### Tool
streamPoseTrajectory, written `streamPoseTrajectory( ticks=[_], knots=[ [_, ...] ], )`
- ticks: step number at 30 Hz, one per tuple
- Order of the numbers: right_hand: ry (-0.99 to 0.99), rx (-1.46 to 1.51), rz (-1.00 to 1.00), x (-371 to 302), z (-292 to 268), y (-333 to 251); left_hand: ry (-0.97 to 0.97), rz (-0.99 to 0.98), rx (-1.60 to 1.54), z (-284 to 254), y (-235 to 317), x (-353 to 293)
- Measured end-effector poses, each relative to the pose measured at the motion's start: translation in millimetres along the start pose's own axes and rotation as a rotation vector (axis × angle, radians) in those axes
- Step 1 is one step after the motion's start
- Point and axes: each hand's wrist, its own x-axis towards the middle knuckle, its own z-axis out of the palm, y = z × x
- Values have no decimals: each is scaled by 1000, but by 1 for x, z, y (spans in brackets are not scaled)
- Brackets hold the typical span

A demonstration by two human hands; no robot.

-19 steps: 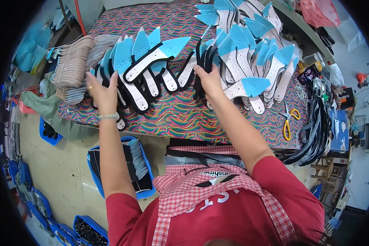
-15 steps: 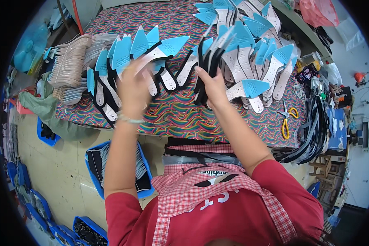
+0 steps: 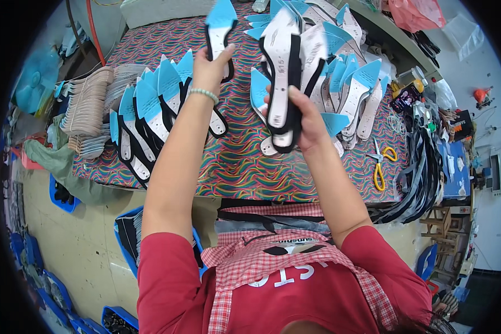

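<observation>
Raised at the far middle of the table, my left hand (image 3: 207, 73) is closed on a single shoe insole (image 3: 219, 34) with a blue pointed toe, white body and black edging. My right hand (image 3: 310, 123), right of it, grips a small stack of black-edged insoles (image 3: 282, 72), held upright with a white face showing. Other black-edged insoles (image 3: 145, 106) lie fanned out at left, beyond my left forearm. Behind and beside my right hand spread several insoles with blue toes (image 3: 367, 75) that show no black edging. The fingers behind the stack are mostly hidden.
A colourful wavy-patterned cloth (image 3: 250, 172) covers the table. Rows of beige insoles (image 3: 86, 103) stand at its left. Yellow-handled scissors (image 3: 380, 167) lie at right, near hanging black strips (image 3: 420, 178). Under the table's front edge sits a blue crate (image 3: 125, 239).
My left hand has moved away and right from the left-hand pile, now lifting one insole. My right hand has turned its stack so a white face shows.
</observation>
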Motion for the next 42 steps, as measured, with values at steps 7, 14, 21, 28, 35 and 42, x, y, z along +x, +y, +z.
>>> streamPoseTrajectory(
  ticks=[7,14,21,28,35,42],
  knots=[
    [111,-492,-99,21,38,52,-427,-54,275,-48,14,-149],
    [107,-422,-36,70,54,100,302,222,1029,-163,27,-141],
    [189,-464,38,90,45,110,129,586,964,-95,18,-109],
    [64,-214,266,74,10,97,100,245,1427,-105,5,-83],
    [88,-451,-164,24,22,105,-95,413,549,-58,36,-134],
    [-404,-1317,-341,-39,3,62,-444,209,253,-82,12,-207]
  ],
)
